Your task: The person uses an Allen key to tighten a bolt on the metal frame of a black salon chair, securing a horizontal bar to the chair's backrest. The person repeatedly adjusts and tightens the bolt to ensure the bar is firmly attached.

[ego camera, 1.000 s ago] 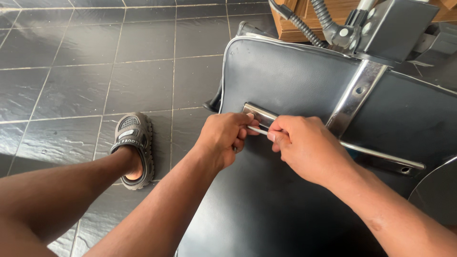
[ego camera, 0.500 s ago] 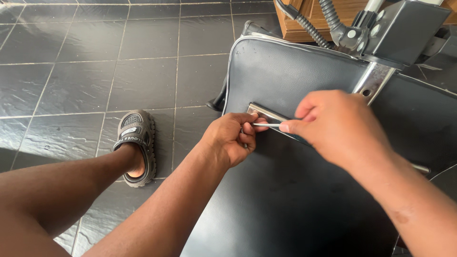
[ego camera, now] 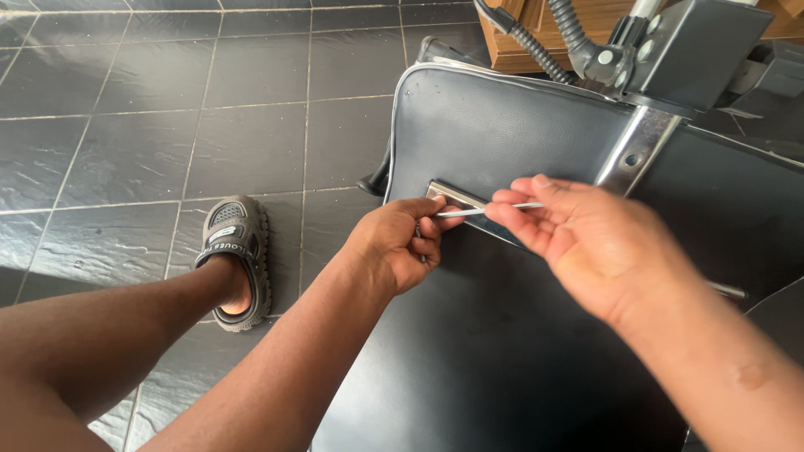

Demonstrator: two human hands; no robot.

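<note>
The thin white rod [ego camera: 484, 209] lies nearly level across the black cushion [ego camera: 519, 351], its long axis spanning both hands: left hand [ego camera: 400, 247] pinches the near end at the metal bracket [ego camera: 456, 197], right hand [ego camera: 590, 247] fingertips grip the far end

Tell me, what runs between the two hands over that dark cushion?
In the head view, a thin silvery rod spans the gap from the left hand to the right hand, above a flat metal strip on the black cushion.
</note>
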